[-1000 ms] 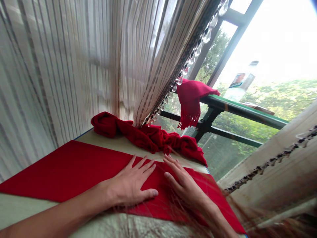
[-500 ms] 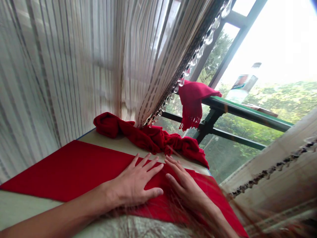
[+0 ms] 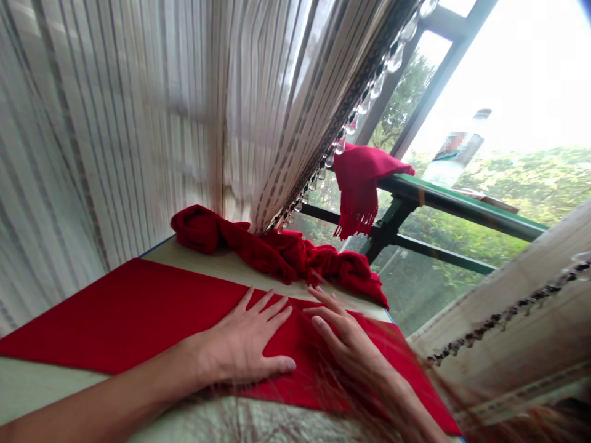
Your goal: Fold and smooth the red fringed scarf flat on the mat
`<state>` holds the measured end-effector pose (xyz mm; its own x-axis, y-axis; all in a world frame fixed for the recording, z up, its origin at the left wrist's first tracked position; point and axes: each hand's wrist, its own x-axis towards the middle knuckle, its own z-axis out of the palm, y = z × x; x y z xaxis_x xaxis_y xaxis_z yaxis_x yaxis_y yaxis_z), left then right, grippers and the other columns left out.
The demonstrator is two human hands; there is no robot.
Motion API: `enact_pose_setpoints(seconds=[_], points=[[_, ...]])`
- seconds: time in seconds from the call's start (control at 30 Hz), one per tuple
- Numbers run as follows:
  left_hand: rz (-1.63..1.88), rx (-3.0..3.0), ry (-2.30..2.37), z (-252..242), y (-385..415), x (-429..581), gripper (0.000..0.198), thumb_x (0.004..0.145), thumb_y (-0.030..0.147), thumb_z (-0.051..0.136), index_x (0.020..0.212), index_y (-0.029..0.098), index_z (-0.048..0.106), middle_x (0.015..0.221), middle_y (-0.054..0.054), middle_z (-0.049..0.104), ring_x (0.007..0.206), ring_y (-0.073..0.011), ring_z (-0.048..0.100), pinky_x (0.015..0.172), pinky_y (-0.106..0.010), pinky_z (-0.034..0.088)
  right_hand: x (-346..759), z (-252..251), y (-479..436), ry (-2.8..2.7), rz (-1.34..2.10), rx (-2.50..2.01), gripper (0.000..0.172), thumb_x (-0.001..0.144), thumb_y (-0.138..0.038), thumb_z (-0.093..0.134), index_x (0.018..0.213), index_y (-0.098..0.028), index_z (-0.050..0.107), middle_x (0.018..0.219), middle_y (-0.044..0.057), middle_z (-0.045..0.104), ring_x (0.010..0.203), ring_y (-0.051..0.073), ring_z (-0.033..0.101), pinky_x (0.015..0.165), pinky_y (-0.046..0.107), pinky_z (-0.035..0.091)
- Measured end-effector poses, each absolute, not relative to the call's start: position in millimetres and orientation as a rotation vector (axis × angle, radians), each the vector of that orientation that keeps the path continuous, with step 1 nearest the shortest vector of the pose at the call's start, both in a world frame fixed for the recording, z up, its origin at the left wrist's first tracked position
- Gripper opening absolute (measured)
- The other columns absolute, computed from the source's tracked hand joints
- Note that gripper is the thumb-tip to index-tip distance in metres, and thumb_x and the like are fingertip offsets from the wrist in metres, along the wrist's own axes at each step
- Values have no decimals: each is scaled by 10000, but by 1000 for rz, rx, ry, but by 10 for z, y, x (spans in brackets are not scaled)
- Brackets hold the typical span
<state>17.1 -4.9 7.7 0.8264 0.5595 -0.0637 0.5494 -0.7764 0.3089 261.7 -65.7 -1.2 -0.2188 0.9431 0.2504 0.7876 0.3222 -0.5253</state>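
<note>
A red cloth (image 3: pixel 138 314), probably a folded scarf like the fringed one by the window, lies flat and smooth across the pale table. My left hand (image 3: pixel 249 338) rests palm down on its middle, fingers spread. Close on the right, my right hand (image 3: pixel 339 329) is over the same cloth with its fingers apart and slightly bent; whether every fingertip touches is not clear. Neither hand grasps anything. Beyond the hands, a second red cloth (image 3: pixel 277 249) lies bunched along the table's far edge. Blurred strands of hair cross the near side of the view.
A striped sheer curtain (image 3: pixel 138 123) with hanging beads borders the table at the left and back. At the window, a fringed red scarf (image 3: pixel 360 191) hangs over a dark green rail (image 3: pixel 462 200). A clear bottle (image 3: pixel 457 157) stands above the rail. Another curtain (image 3: pixel 517 320) is at right.
My left hand has slid slightly left, widening the gap between the hands. My right hand's fingers have bent and lifted a little. The cloths look the same.
</note>
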Motion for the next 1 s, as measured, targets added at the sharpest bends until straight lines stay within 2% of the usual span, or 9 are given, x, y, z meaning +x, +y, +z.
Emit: enact_pose_setpoints(seconds=[0.07,0.17,0.27,0.43,0.53,0.6,0.73,0.87,1.0], points=[[54,2684,829,55,-38,164,951,925,769,496,1642,195,247,1694,-127,186,1574,-361,76,1246,-643,23,2591,22,-675,-2029,462,-1485,449,1053,-514,358,1127,-354,772,1610,18,483,1535,278,340,1283,611,178],[90,2690,813,18,-22,158,978,903,802,499,1647,229,227,1699,-111,173,1572,-369,82,1245,-647,32,2548,49,-700,-2004,551,-1464,527,1054,-535,325,975,-343,809,1584,-6,519,1550,278,305,1288,593,176],[102,2695,805,5,-16,159,988,893,812,508,1645,230,237,1696,-117,185,1571,-374,88,1241,-657,42,2514,58,-717,-2029,576,-1479,512,1045,-545,354,926,-323,800,1576,-8,530,1549,284,306,1295,583,165],[90,2697,816,14,-21,160,1003,879,818,526,1640,226,253,1698,-125,187,1571,-377,86,1239,-658,49,2490,70,-723,-2047,553,-1483,457,1048,-530,363,994,-288,747,1596,31,505,1544,288,319,1290,592,185],[88,2714,818,16,-26,162,978,881,810,532,1634,239,279,1698,-121,200,1573,-367,95,1242,-650,48,2491,67,-722,-2111,551,-1490,453,1052,-507,369,885,-275,720,1597,20,504,1553,286,296,1293,582,185],[85,2714,819,25,-32,166,983,879,816,525,1635,241,274,1699,-117,195,1574,-367,94,1241,-653,47,2499,58,-721,-2097,533,-1483,405,1053,-496,377,951,-291,710,1585,19,518,1540,274,329,1294,570,198],[65,2699,840,42,-49,177,991,887,806,523,1639,217,259,1698,-124,182,1572,-375,74,1236,-666,34,2516,26,-714,-1993,478,-1480,323,1043,-484,418,1250,-325,608,1558,43,545,1485,251,431,1279,543,267],[99,2692,826,30,-51,179,969,891,784,545,1634,223,277,1688,-131,215,1568,-384,97,1230,-683,52,2518,2,-710,-2135,476,-1461,311,1049,-447,410,1126,-318,682,1558,25,550,1518,275,375,1280,566,246],[111,2684,803,50,-52,175,1005,878,818,524,1641,223,250,1694,-134,190,1568,-392,84,1221,-699,53,2492,24,-723,-2029,425,-1484,319,1039,-453,432,1302,-329,562,1570,42,531,1479,253,442,1281,549,264]])
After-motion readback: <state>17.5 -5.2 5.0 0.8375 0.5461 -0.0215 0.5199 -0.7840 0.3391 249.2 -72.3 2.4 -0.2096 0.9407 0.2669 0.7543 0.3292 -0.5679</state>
